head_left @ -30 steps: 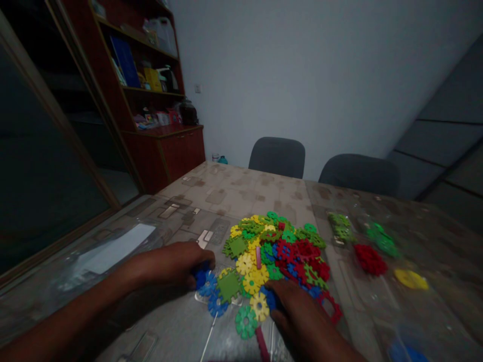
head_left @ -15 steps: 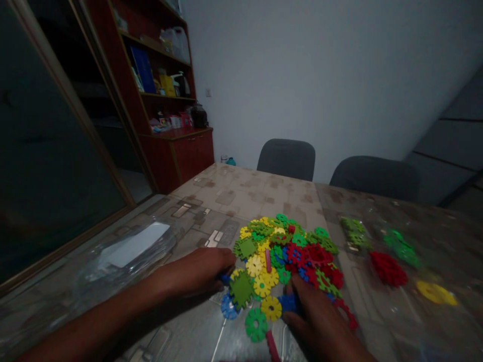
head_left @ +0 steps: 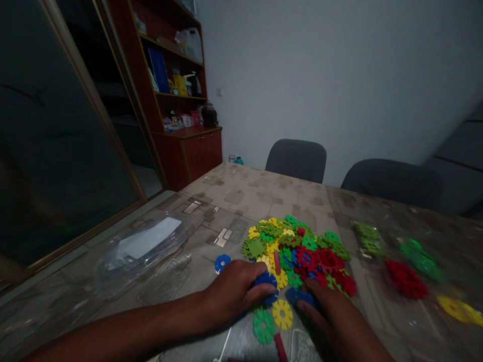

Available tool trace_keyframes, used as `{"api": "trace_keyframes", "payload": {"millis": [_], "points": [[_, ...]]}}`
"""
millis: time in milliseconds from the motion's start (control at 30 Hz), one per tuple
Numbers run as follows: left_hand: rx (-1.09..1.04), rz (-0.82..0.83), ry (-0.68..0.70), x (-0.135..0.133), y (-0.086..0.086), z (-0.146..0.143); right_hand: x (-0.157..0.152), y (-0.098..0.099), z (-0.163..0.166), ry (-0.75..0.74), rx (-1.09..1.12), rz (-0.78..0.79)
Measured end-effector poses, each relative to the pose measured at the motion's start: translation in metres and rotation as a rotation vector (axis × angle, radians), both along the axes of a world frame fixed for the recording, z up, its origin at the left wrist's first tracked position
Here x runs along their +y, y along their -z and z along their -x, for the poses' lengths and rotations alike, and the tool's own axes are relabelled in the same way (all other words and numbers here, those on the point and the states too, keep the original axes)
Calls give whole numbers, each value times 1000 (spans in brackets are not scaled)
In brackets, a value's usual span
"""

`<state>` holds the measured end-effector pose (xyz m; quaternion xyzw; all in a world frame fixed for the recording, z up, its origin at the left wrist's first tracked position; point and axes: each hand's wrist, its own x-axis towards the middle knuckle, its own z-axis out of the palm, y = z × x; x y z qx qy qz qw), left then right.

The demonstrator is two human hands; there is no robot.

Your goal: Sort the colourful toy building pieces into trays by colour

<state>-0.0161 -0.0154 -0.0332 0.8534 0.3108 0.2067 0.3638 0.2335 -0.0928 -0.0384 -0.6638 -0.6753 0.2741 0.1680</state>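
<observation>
My left hand (head_left: 241, 284) reaches over the near-left side of the pile, its thumb and fingers closed on a blue notched plastic disc (head_left: 268, 287). Just to its right, my right hand (head_left: 326, 304) grips several blue discs (head_left: 296, 296), partly covered by the fingers. A gap separates the two lots of blue discs. Nearer me lie a yellow disc (head_left: 282, 314) and a green disc (head_left: 263, 326). Beyond both hands spreads a heap of yellow, green, red and blue interlocking pieces (head_left: 302, 244). One blue disc (head_left: 222, 263) lies apart, left of the heap.
Clear plastic bags with a white label (head_left: 153, 237) lie on the table's left. On the right are sorted light-green pieces (head_left: 369, 239), green pieces (head_left: 419, 259), red pieces (head_left: 406, 279) and yellow discs (head_left: 458, 307). Two grey chairs (head_left: 296, 160) stand behind the table.
My left hand has moved right, towards my right hand, and a blue disc now shows clearly in its grip. A blue disc is now visible left of the heap. The view has turned slightly left.
</observation>
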Motion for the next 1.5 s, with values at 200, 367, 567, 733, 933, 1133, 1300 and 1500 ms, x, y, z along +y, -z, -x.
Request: {"api": "trace_keyframes", "payload": {"millis": [200, 367, 567, 733, 933, 1133, 1300, 1500], "points": [[-138, 209, -51, -2, -5, 0, 4, -16, -4, 38, 195, -101], [-190, 384, -33, -4, -4, 1, -3, -14, 15, 53, 297, -91], [-229, 556, 31, -7, 5, 0, -11, -2, 35, 110, 360, -74], [-244, 515, 47, -12, 0, -3, -13, 5, 46, 127, 514, -12], [-185, 320, 135, -13, -5, -2, -13, 7, 56, 107, 696, -1], [-150, 390, -35, -15, 8, -3, -21, 2, 65, 102, 625, -57], [-133, 411, -21, -21, 3, -4, -22, 1, 67, 73, 418, -158], [-69, 339, 100, -16, -19, 1, -27, -39, 39, -184, 91, -143]]}}
